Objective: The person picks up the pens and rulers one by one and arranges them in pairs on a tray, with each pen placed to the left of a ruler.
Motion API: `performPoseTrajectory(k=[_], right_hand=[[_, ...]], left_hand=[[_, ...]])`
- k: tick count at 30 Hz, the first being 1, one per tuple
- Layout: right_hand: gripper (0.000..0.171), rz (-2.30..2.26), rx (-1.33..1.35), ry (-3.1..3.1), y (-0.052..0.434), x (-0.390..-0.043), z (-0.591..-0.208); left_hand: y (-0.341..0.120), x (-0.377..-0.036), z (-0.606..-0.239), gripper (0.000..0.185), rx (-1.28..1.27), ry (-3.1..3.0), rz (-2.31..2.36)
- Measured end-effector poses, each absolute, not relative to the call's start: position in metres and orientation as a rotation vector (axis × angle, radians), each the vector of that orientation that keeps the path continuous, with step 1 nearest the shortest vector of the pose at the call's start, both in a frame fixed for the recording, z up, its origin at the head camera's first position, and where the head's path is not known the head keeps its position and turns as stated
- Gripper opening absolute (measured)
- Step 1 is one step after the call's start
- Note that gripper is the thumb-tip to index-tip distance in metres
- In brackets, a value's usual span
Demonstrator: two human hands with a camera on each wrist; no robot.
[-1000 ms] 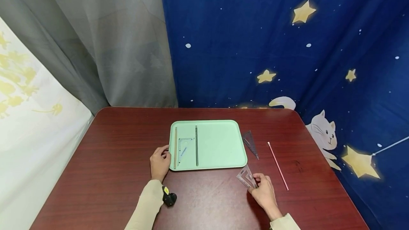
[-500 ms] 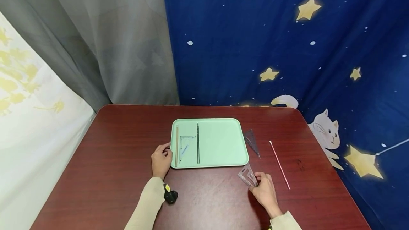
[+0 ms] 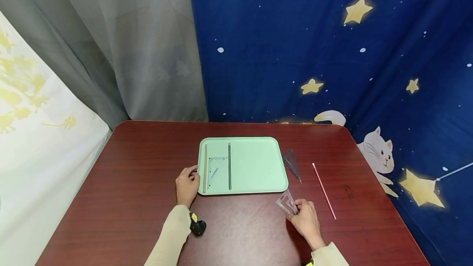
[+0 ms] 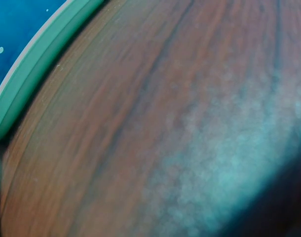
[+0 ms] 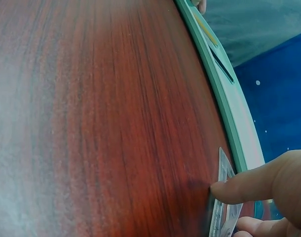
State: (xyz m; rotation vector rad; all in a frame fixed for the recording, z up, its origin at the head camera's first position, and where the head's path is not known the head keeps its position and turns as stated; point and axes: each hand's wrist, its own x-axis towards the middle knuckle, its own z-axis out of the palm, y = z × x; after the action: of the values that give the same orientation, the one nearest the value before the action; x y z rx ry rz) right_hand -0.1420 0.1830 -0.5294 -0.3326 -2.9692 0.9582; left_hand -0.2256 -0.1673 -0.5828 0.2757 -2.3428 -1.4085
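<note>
The tray (image 3: 258, 167) lies at the tabletop (image 3: 122, 184) centre. Two pencils (image 3: 205, 167) and a set square (image 3: 214, 170) lie in its left half; another set square (image 3: 292, 164) and a pencil (image 3: 324, 191) lie right of it.

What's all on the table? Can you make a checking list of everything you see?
Surface: dark red wooden table, no spills seen.
Job's things: clear set square at the tray's near right corner; green tray holding a small set square, a brown pencil and a dark pencil.
Clutter: dark set square and pink pencil right of the tray.
Hands: right hand pinches the clear set square with its fingers; left hand rests curled at the tray's left edge.
Cables: nothing seen.
Surroundings: grey curtain, blue starry cloth with a cat.
</note>
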Motion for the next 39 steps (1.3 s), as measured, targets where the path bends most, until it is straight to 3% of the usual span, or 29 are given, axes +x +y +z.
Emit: performPoseTrajectory(k=[10,27,39], right_hand=[[0.038,0.941,-0.374,-3.015,0.182,-0.141,-0.525],[0.04,1.053,-0.339,-3.011,0.192,-0.137,-0.527],[0.022,1.237,-0.416,-2.897,0.195,-0.137,-0.527]], left_hand=[[-0.167,-0.227,-0.584,0.028,0.283,-2.344,-1.404],[-0.166,-0.223,-0.581,0.028,0.27,-2.349,-1.424],[-0.167,-0.224,-0.581,0.028,0.277,-2.342,-1.422]])
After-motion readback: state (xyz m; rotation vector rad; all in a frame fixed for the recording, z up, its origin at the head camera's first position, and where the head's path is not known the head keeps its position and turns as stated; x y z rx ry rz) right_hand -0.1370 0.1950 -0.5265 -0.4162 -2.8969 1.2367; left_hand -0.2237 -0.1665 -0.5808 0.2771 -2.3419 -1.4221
